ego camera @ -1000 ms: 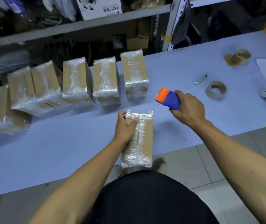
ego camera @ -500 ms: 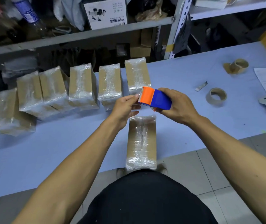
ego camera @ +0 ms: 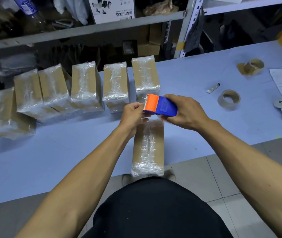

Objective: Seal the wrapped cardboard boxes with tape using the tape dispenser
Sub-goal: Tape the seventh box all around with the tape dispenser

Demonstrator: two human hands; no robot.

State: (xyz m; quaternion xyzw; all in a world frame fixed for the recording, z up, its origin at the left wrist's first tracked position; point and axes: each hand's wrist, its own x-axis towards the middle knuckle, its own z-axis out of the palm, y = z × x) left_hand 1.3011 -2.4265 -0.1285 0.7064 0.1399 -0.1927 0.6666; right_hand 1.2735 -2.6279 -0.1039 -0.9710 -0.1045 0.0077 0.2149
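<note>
Tape dispenser held above the wrapped box, both hands engaged.

Your right hand (ego camera: 187, 111) grips the blue tape dispenser (ego camera: 160, 105), hiding its rear; your left hand (ego camera: 132, 113) pinches at its orange toothed end, where the tape itself is too clear to make out. The wrapped box (ego camera: 148, 148) lies on the surface (ego camera: 54, 152) directly below both hands, its far end covered by them.
</note>
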